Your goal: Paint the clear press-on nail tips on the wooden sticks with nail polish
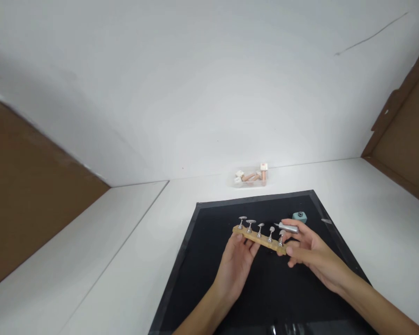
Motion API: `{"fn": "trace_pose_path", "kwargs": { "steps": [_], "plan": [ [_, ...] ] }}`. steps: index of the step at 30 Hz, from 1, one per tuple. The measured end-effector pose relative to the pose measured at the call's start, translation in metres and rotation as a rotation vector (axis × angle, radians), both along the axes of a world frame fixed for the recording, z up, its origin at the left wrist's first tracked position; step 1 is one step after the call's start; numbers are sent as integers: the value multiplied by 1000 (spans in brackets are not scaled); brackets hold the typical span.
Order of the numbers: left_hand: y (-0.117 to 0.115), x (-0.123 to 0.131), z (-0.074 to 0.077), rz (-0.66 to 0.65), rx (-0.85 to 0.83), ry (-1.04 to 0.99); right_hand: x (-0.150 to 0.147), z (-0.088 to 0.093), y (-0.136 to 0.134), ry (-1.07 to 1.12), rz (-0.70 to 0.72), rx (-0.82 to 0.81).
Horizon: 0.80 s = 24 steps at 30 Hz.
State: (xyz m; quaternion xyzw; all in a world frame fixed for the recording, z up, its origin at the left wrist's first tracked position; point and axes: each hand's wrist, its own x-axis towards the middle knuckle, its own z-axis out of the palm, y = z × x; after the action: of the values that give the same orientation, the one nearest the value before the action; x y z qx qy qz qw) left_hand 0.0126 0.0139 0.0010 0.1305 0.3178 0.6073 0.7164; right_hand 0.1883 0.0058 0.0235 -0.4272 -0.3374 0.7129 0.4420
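A light wooden bar (257,238) with several small silver pegs standing on it is held level above the black mat (195,260). My left hand (235,265) grips the bar's left end, fingers closed on it. My right hand (309,253) grips the bar's right end and also carries a slim silver pen-like tool (287,227) that points left over the pegs.
A small teal block (299,217) lies on the mat's far right part. A clear tray with pinkish and white small pieces (251,177) sits by the white back wall. Brown cardboard panels (401,135) flank the white table on both sides.
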Motion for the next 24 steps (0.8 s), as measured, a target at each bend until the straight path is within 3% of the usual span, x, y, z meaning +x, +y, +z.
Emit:
{"fn": "trace_pose_path", "kwargs": {
  "steps": [6,17,24],
  "plan": [
    [-1,-1,0,-23,50,24,-2,2,-1,15,-34,19],
    [-9,-1,0,-92,-24,-19,-4,0,-4,30,-4,52],
    [-12,0,0,-256,27,17,-7,-6,-8,95,85,70]
  ]
}}
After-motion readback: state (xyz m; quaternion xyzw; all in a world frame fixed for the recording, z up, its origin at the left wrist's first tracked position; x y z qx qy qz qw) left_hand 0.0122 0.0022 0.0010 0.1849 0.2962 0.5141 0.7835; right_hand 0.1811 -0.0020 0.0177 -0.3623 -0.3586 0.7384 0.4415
